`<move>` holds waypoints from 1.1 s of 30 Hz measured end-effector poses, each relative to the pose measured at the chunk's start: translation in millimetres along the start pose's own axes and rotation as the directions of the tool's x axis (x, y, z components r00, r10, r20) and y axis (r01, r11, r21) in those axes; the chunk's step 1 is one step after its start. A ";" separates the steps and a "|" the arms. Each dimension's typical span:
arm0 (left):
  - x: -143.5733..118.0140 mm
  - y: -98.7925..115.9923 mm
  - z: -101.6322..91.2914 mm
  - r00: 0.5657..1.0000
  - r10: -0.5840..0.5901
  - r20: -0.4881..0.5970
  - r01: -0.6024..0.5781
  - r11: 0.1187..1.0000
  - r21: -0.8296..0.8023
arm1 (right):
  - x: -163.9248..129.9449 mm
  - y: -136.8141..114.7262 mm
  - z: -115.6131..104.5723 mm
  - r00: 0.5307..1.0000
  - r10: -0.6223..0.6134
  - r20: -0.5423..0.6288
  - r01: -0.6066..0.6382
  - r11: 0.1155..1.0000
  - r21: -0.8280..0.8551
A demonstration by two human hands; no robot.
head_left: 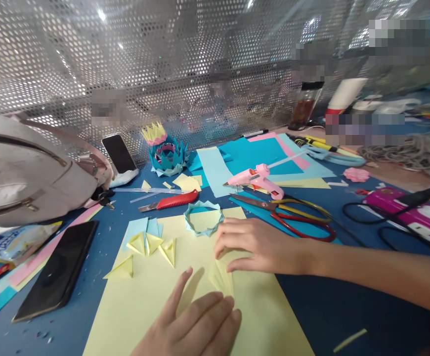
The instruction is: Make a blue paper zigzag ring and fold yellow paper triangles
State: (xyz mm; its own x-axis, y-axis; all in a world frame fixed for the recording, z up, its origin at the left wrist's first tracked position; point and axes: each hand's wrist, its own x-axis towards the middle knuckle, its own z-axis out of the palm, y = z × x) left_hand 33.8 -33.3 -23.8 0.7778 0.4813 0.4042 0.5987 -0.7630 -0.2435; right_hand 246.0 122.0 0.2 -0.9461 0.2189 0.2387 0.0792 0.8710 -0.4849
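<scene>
A small folded piece of yellow paper (222,281) lies on a large yellow sheet (155,311) in front of me. My right hand (250,244) has its fingers and thumb closed around the upper end of that piece. At its lower edge rests my left hand (196,321), fingers stretched out flat and thumb spread away. Several folded yellow paper triangles (168,251) sit to the left on the sheet, beside light blue paper pieces (137,230). Just beyond my right fingertips is a light blue zigzag paper ring (189,225).
Behind the sheet are a red utility knife (178,200), a pink glue gun (255,179) and scissors (296,220). A blue paper lotus (168,155) stands farther back. Phones (57,269) and a bag (33,168) are left; a magenta power strip (411,212) is right.
</scene>
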 end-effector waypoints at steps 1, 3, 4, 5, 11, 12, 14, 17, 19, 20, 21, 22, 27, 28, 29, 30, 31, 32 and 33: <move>1.0 -3.0 -3.9 1.000 0.014 -0.011 -0.013 1.000 0.026 | -0.2 0.1 1.3 1.000 0.012 -0.003 -0.012 1.000 -0.007; 1.9 -7.0 -6.8 0.999 0.035 -0.022 -0.033 0.997 0.070 | -0.6 0.3 4.4 1.000 0.024 -0.005 -0.024 1.000 -0.012; 1.6 -7.8 -5.7 0.999 0.034 -0.031 -0.031 0.996 0.086 | -1.0 0.2 6.0 1.000 0.028 -0.005 -0.028 1.000 -0.007; 0.9 -7.8 -3.3 0.999 0.039 -0.033 -0.035 0.995 0.097 | -1.3 0.0 7.4 0.999 0.036 -0.003 -0.036 0.999 0.003; -5.6 -5.1 8.6 0.999 0.044 -0.010 -0.043 0.994 0.100 | -3.2 -4.9 12.5 0.994 0.107 0.013 -0.108 0.989 0.098; -5.9 -5.2 8.3 0.999 0.050 0.001 -0.050 0.994 0.102 | -3.5 -5.6 12.9 0.993 0.116 0.013 -0.116 0.987 0.108; -5.4 -5.8 7.0 0.998 0.057 0.014 -0.058 0.992 0.113 | -4.2 -6.9 13.1 0.992 0.127 0.013 -0.128 0.983 0.130; -3.6 -6.4 5.4 0.998 0.058 -0.011 -0.056 0.989 0.136 | -4.4 -9.5 11.0 0.990 0.143 0.016 -0.144 0.972 0.186; -2.3 -7.1 4.8 0.998 0.064 -0.018 -0.061 0.988 0.144 | -3.6 -12.6 7.7 0.983 0.185 0.010 -0.181 0.946 0.268; -1.7 -7.5 4.5 0.997 0.070 -0.015 -0.067 0.987 0.146 | -2.9 -14.7 5.4 0.976 0.217 0.007 -0.207 0.920 0.333; -1.1 -7.9 4.3 0.997 0.075 -0.010 -0.073 0.986 0.149 | -2.1 -16.9 3.0 0.968 0.252 0.011 -0.234 0.881 0.410; -0.6 -8.3 4.1 0.997 0.079 0.002 -0.078 0.985 0.151 | -1.2 -19.2 0.5 0.958 0.284 0.026 -0.259 0.830 0.494; 0.4 -7.5 2.7 0.997 0.073 0.020 -0.075 0.984 0.160 | 2.1 -24.8 -7.2 0.942 0.306 0.141 -0.303 0.584 0.754; 0.2 -7.2 2.2 0.997 0.073 0.021 -0.075 0.985 0.156 | 2.3 -24.1 -6.8 0.943 0.301 0.140 -0.295 0.568 0.768; 0.0 -6.8 1.6 0.997 0.077 0.027 -0.080 0.986 0.149 | 2.3 -22.8 -5.9 0.945 0.299 0.134 -0.287 0.560 0.777; -0.2 -6.6 1.0 0.996 0.081 0.035 -0.085 0.986 0.143 | 2.2 -21.0 -4.3 0.946 0.299 0.125 -0.280 0.556 0.782; -0.4 -6.5 0.5 0.996 0.084 0.041 -0.088 0.986 0.138 | 2.1 -19.0 -2.4 0.946 0.303 0.117 -0.275 0.553 0.786; -0.6 -6.4 0.1 0.995 0.088 0.049 -0.094 0.987 0.133 | 2.1 -17.1 -0.3 0.944 0.310 0.112 -0.275 0.550 0.789; -0.6 -6.3 -0.1 0.995 0.089 0.046 -0.094 0.987 0.129 | 2.1 -15.4 1.7 0.941 0.320 0.112 -0.280 0.547 0.789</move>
State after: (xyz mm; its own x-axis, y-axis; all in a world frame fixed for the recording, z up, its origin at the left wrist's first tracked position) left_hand 29.5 -28.8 -22.4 0.8360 0.4308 0.3399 0.5424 -0.7430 -0.3922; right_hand 242.3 108.4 6.7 -0.8999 0.4353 -0.0245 0.0598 0.0677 -0.9959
